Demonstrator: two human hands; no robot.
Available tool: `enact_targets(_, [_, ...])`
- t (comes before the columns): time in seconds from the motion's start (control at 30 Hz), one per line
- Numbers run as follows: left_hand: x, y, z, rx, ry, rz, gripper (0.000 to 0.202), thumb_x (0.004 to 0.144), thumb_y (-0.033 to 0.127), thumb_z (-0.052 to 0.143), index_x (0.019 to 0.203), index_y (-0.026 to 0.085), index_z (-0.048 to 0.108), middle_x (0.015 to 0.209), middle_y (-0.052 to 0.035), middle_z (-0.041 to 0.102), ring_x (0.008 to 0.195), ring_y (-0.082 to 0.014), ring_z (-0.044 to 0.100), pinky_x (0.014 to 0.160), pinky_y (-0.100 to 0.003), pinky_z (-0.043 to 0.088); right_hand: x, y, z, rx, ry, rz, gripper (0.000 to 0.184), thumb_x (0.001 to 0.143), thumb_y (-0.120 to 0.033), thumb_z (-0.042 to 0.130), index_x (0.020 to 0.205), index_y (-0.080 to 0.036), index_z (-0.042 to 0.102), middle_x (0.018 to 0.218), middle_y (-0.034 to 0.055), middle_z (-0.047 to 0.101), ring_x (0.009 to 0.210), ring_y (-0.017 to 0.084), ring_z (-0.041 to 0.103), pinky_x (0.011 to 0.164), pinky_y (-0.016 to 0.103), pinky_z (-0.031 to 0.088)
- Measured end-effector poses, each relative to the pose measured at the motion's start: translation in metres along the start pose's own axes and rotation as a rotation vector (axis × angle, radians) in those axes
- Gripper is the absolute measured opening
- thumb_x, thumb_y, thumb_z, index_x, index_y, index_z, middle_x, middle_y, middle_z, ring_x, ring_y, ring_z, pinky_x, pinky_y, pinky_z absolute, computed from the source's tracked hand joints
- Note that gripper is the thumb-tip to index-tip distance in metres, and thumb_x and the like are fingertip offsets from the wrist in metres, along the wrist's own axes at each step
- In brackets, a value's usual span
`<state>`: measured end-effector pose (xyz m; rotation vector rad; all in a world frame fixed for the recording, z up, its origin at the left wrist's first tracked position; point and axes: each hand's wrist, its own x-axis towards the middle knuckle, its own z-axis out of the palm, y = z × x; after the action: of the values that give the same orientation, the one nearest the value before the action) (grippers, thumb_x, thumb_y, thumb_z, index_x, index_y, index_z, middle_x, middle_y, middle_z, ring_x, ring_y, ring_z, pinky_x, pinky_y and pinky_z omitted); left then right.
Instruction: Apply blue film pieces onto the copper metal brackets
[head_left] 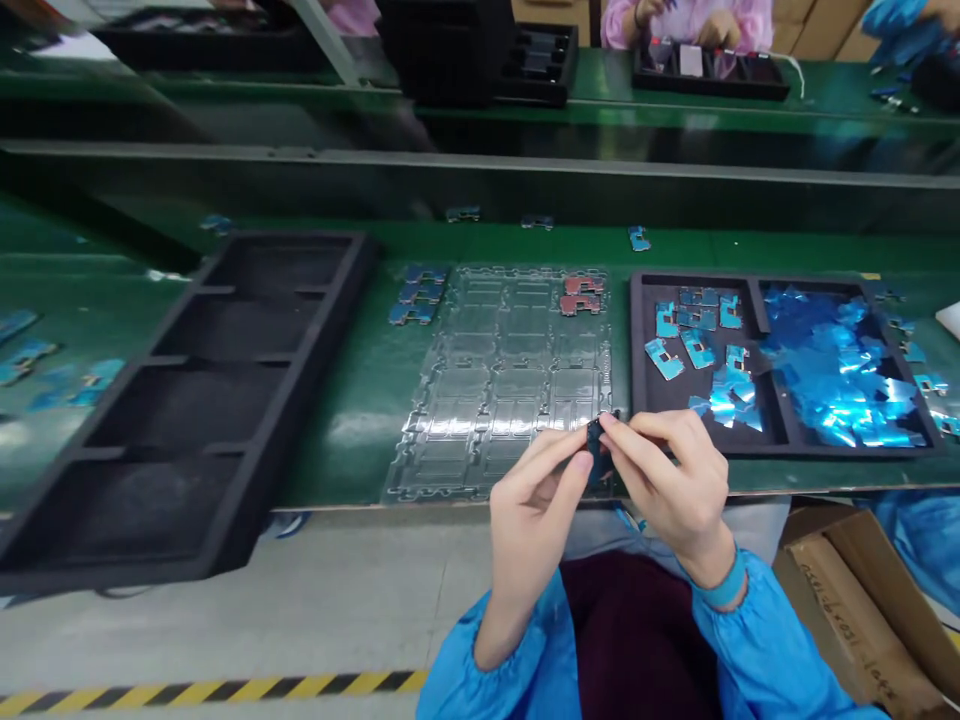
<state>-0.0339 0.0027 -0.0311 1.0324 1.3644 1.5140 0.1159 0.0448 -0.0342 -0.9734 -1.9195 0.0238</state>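
My left hand (534,500) and my right hand (670,480) meet at the near edge of the green bench, both pinching one small dark part (596,445) between fingertips. Just beyond them lies a clear plastic blister sheet (502,380) with several pockets. On its far corners rest a few blue parts (417,295) and red-brown parts (583,294). To the right stands a black tray (641,345) with two compartments: blue-filmed parts (697,340) on the left, a heap of peeled blue film (832,375) on the right.
A long black foam tray (195,400) with several empty compartments lies at the left. Loose blue parts (45,365) scatter on the far left of the bench. A cardboard box (862,600) sits below at right. Another person's hands (716,25) work over a tray across the conveyor.
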Motion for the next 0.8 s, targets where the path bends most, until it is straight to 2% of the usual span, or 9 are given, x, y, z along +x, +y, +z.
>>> enact_targets(0.2, [-0.001, -0.005, -0.002, -0.118, -0.038, -0.070, 0.015, 0.092, 0.022, 0.084, 0.104, 0.027, 0.092, 0.104, -0.0048, 0.085, 0.099, -0.0182, 0.078, 0.089, -0.024, 0.063, -0.016, 0.007, -0.005, -0.008, 0.026, -0.123, 0.032, 0.101, -0.008, 0.072, 0.131, -0.018, 0.076, 0.100, 0.0069, 0.079, 0.088, 0.019, 0.073, 0.082, 0.032, 0.063])
enact_targets(0.27, [-0.002, -0.007, -0.002, -0.181, -0.023, -0.140, 0.012, 0.089, 0.028, 0.089, 0.101, 0.025, 0.092, 0.103, -0.0058, 0.085, 0.098, -0.0186, 0.078, 0.087, -0.024, 0.064, -0.015, 0.007, -0.008, -0.045, 0.001, -0.167, 0.028, 0.103, -0.010, 0.068, 0.130, -0.016, 0.076, 0.100, 0.0072, 0.080, 0.086, 0.019, 0.073, 0.080, 0.032, 0.064])
enact_targets(0.43, [0.000, -0.009, -0.001, -0.371, 0.065, -0.374, 0.028, 0.077, 0.040, 0.101, 0.097, 0.022, 0.091, 0.104, -0.0064, 0.086, 0.092, -0.0188, 0.079, 0.082, -0.027, 0.067, -0.009, 0.005, -0.014, -0.114, -0.070, -0.243, 0.027, 0.109, -0.012, 0.056, 0.121, -0.019, 0.079, 0.098, 0.0051, 0.082, 0.088, 0.018, 0.074, 0.079, 0.030, 0.063])
enact_targets(0.57, [0.004, -0.009, -0.002, -0.498, 0.032, -0.457, 0.027, 0.079, 0.036, 0.100, 0.099, 0.023, 0.088, 0.107, -0.0062, 0.086, 0.089, -0.0201, 0.080, 0.078, -0.031, 0.069, -0.016, 0.009, -0.012, -0.091, -0.089, -0.257, 0.024, 0.108, -0.012, 0.058, 0.118, -0.017, 0.079, 0.100, 0.0071, 0.081, 0.096, 0.019, 0.075, 0.084, 0.031, 0.063])
enact_targets(0.7, [0.010, -0.008, -0.004, -0.594, 0.046, -0.509, 0.023, 0.081, 0.030, 0.099, 0.097, 0.021, 0.085, 0.099, -0.0041, 0.085, 0.083, -0.0169, 0.078, 0.068, -0.024, 0.066, -0.024, 0.012, -0.012, -0.056, -0.120, -0.281, 0.019, 0.105, -0.012, 0.064, 0.116, -0.018, 0.079, 0.103, 0.0076, 0.081, 0.100, 0.021, 0.076, 0.088, 0.033, 0.065])
enact_targets(0.8, [0.014, -0.005, -0.004, -0.603, 0.055, -0.518, 0.025, 0.083, 0.028, 0.097, 0.103, 0.019, 0.085, 0.098, -0.0037, 0.084, 0.083, -0.0144, 0.077, 0.069, -0.021, 0.064, -0.027, 0.015, -0.012, -0.012, -0.121, -0.289, 0.018, 0.105, -0.010, 0.064, 0.113, -0.019, 0.078, 0.109, 0.0083, 0.082, 0.106, 0.021, 0.078, 0.089, 0.033, 0.066])
